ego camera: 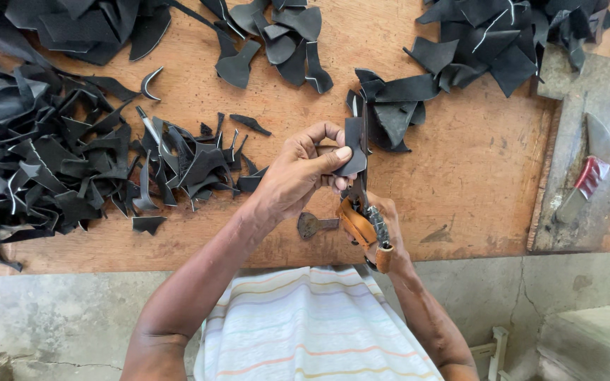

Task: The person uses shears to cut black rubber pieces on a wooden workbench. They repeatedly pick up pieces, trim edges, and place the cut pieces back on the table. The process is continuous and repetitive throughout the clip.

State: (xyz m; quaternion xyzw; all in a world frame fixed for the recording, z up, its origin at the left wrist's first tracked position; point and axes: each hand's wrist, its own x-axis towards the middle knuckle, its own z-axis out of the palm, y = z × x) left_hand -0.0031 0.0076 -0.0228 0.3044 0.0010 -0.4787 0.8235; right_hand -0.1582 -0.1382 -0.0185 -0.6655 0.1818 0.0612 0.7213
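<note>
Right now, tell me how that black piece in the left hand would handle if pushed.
The black piece is probably light and bendy: it looks thin, like the curled scraps nearby. It seems stiff enough to hold its shape, standing upright in the left hand. Unlikely to roll, being flat.

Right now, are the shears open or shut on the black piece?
Shut, apparently: the shears blades run together along the black piece.

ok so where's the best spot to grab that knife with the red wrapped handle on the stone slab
Grip the knife by its red-wrapped middle, coming from above. It lies flat on the grey slab, blade pointing up and away, so the wrapped part looks like the safe, thick hold. The right hand is nearest but holds shears.
</note>
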